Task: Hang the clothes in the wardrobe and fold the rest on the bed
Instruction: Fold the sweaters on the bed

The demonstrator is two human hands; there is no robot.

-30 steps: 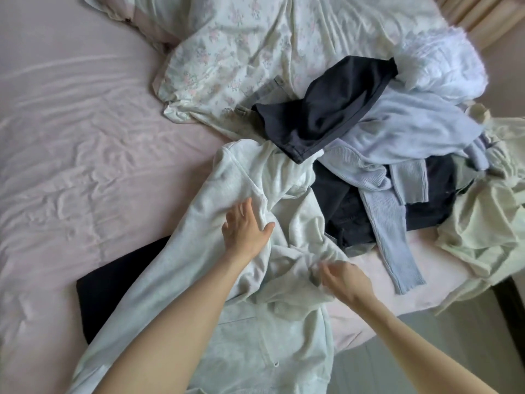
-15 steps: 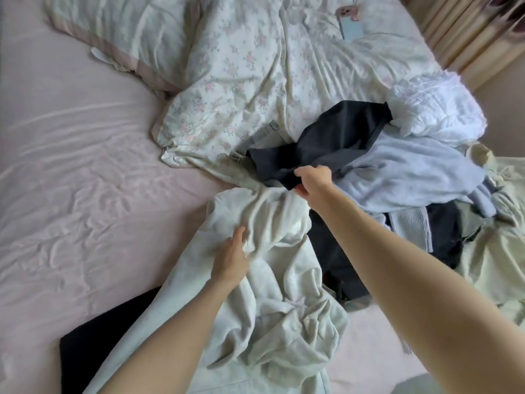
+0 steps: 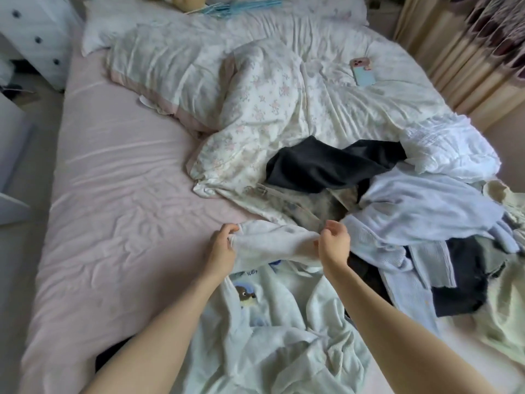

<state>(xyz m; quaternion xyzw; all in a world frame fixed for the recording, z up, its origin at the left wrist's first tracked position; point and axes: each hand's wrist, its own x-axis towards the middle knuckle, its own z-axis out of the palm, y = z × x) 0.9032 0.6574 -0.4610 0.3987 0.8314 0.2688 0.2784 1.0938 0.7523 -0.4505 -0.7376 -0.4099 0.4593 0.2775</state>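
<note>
Both hands are now clamped on the same piece of the pale mint-white cotton hoodie with a cartoon animal print (image 3: 272, 331): the left hand (image 3: 221, 251) pinches one end of its hood (image 3: 275, 245) and the right hand (image 3: 333, 245) pinches the other, so the hood is stretched between them, lifted a little above the rest of the garment. Half a second ago the right hand was up in the pile, gripping the black garment (image 3: 326, 166), while only the left held the hoodie; a second ago both were working in the crumpled middle of the hoodie. The black garment now lies further up, on the cream floral quilt (image 3: 284, 95) (it looks shifted clear of the hoodie).

The print now faces up, which it did not before, so the hoodie seems to have been opened and turned front side up. Its body lies rumpled on the pink bed sheet (image 3: 119, 223) between the forearms, at the near edge of the bed.

I judge this to be the start of laying the hoodie flat for folding. The rest of the task is barely begun: a pale blue ribbed knit cardigan (image 3: 420, 220), a white crinkled garment (image 3: 449, 149) and a light green garment (image 3: 508, 322) are heaped to the right, unfolded. Light blue plastic hangers (image 3: 244, 5) lie at the head of the bed, untouched.
</note>
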